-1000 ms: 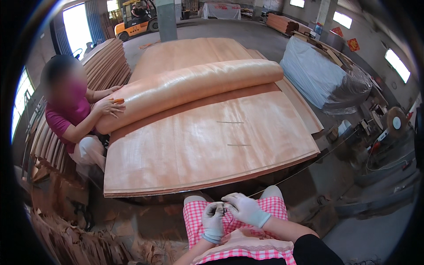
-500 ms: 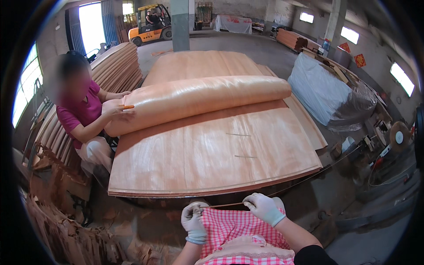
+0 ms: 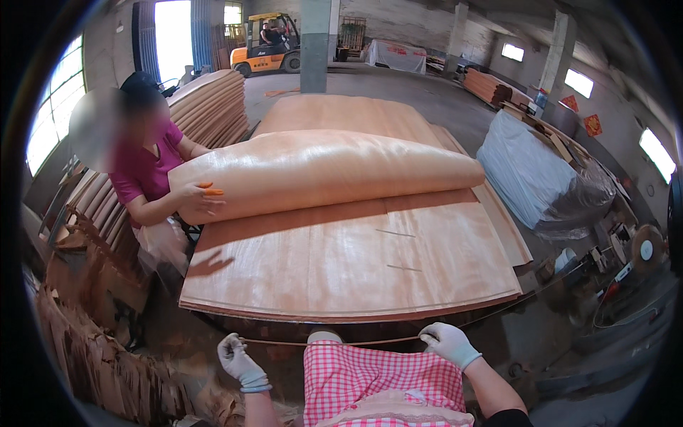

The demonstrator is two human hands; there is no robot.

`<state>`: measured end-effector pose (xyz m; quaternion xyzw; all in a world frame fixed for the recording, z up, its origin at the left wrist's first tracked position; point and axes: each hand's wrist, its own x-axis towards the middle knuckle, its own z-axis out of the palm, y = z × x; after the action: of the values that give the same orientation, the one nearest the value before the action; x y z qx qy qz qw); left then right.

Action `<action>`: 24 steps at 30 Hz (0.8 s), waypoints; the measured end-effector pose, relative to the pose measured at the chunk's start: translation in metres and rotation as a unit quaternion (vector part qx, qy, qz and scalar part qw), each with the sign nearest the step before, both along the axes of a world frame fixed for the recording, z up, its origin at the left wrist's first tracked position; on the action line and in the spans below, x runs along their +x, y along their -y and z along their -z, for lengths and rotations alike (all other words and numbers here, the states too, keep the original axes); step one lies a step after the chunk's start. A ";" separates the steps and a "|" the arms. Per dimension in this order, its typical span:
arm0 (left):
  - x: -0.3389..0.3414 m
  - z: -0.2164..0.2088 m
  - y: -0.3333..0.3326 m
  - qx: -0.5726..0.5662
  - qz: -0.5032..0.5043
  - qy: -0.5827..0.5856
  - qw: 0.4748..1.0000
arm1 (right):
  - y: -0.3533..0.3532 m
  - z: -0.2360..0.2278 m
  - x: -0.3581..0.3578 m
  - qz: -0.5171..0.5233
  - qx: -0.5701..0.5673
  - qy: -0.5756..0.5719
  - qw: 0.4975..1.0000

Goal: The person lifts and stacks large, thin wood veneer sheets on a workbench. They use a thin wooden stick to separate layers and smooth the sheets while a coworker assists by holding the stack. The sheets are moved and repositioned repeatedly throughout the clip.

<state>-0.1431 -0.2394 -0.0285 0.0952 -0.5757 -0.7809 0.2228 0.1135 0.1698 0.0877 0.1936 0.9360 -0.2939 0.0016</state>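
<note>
My left hand [image 3: 243, 361] and my right hand [image 3: 449, 345], both in whitish gloves, are closed on a thin brown strip [image 3: 281, 343] stretched level between them over my pink checked apron [image 3: 384, 370]. Past the strip lies a wide stack of pale wood veneer sheets [image 3: 341, 277], its near edge just beyond my hands. Two short dark marks [image 3: 403, 268] show on the top sheet. Across the stack, a big veneer sheet [image 3: 327, 171] is folded back in a thick curl. A co-worker in a magenta shirt [image 3: 139, 181] stands at its left end, one hand [image 3: 203, 199] against it, with something orange at the fingers.
Torn veneer scraps [image 3: 99, 356] heap at the lower left. Curled veneer sheets [image 3: 206, 107] are stacked behind the co-worker. A plastic-covered pile [image 3: 530, 167] stands on the right, near a round wheel-like disc [image 3: 646, 249]. Farther back are a pillar [image 3: 314, 57] and an orange forklift [image 3: 267, 50].
My left hand has moved left, away from my right hand, and a longer length of strip now spans between them. The folded sheet's curl has changed shape, bulging higher at its middle.
</note>
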 end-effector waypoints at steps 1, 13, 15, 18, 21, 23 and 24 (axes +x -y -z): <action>-0.004 0.000 0.012 0.000 -0.012 -0.004 1.000 | -0.003 -0.002 0.001 -0.002 -0.010 0.015 1.000; -0.080 -0.001 0.114 -0.029 -0.136 -0.044 0.989 | -0.043 0.009 0.010 -0.026 -0.056 0.068 0.996; -0.084 -0.003 0.127 -0.039 -0.138 -0.043 0.989 | -0.046 0.013 0.012 -0.013 -0.096 0.077 0.992; -0.086 0.003 0.144 -0.068 -0.159 -0.034 0.984 | -0.046 0.007 0.009 -0.011 -0.136 0.109 0.985; -0.087 0.005 0.143 -0.087 -0.160 -0.009 0.983 | -0.053 0.006 0.008 -0.027 -0.093 0.145 0.985; -0.091 0.008 0.138 -0.070 -0.146 0.008 0.987 | -0.059 0.011 0.008 -0.006 -0.113 0.156 0.981; -0.094 0.013 0.138 -0.068 -0.149 0.000 0.987 | -0.058 0.010 0.007 0.007 -0.122 0.160 0.980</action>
<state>-0.2371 -0.3778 -0.0415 0.1645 -0.6067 -0.6982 0.3426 0.1207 0.2281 0.0778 0.2425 0.8797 -0.3709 0.1726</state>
